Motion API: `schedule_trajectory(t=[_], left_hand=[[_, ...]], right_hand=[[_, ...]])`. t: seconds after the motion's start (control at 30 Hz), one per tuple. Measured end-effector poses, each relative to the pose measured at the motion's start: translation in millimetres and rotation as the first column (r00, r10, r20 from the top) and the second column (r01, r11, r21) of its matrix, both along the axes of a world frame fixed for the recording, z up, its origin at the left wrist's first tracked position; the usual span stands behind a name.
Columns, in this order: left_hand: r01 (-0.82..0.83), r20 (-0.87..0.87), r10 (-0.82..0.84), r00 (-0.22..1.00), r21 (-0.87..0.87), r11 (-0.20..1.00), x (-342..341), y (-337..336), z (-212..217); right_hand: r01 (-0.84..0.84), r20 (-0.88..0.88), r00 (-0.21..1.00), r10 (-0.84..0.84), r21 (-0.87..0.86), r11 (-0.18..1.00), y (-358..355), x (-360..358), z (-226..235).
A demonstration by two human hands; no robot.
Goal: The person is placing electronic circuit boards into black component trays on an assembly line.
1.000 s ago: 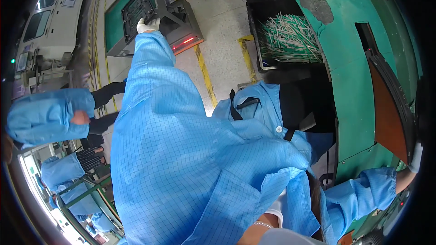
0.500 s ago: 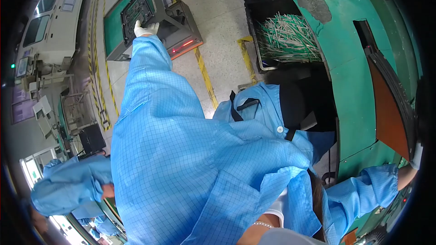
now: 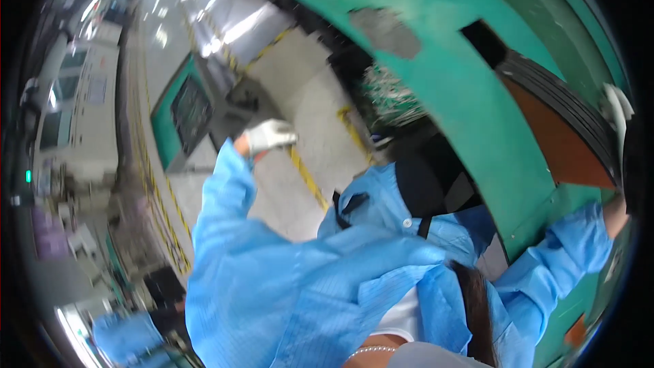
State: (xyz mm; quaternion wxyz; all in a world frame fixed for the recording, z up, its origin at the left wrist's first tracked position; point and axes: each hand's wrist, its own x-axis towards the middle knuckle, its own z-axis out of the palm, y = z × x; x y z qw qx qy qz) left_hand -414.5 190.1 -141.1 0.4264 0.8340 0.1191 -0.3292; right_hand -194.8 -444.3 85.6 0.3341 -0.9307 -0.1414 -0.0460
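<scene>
My left hand (image 3: 271, 136), in a white glove, is held in the air over the floor, just right of a grey stand (image 3: 231, 112). Its fingers are bent and smeared by motion, and I see nothing in them. On the stand's green top lies a black frame-like fixture (image 3: 191, 109), apart from my hand. At the far right edge my right hand (image 3: 618, 108), also gloved, is at the outer end of a brown panel with a black ridged rim (image 3: 562, 126). White fingers show past the rim; a dark shape hides the palm.
A chipped green table (image 3: 443, 95) with a dark slot curves along the right. Below its edge sits a dark bin of thin green and white strips (image 3: 392, 95). Yellow-striped tape (image 3: 306, 180) marks the floor. White machines (image 3: 82, 109) and another person's blue sleeve (image 3: 126, 337) are left.
My left hand has come off the fixture on the stand and drawn back toward me and right. The whole view has turned. My right hand stays by the panel, with fingers now showing.
</scene>
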Motion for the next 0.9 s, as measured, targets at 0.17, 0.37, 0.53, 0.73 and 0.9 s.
schedule_trajectory(t=[0.17,0.37,0.53,0.73,0.9], left_hand=[[0.156,0.288,-0.102,0.952,-0.172,0.973,92,-106,149],[0.180,0.463,0.070,0.884,-0.474,0.862,254,-214,186],[-0.222,0.153,0.493,0.857,-0.753,0.619,430,-279,136],[-0.065,0.371,-0.262,0.891,0.676,0.734,621,-275,76],[0.223,0.071,-0.707,0.703,0.923,0.314,640,-370,36]], right_hand=[[0.029,-0.073,0.997,-0.024,0.079,0.996,-6,13,-1],[0.013,-0.008,1.000,-0.013,-0.031,0.999,-7,-3,8],[-0.002,0.063,0.998,0.001,0.016,1.000,7,7,9],[-0.018,0.051,0.999,0.016,0.044,0.999,18,7,20],[0.086,-0.066,0.994,-0.088,-0.038,0.996,1,8,11]])
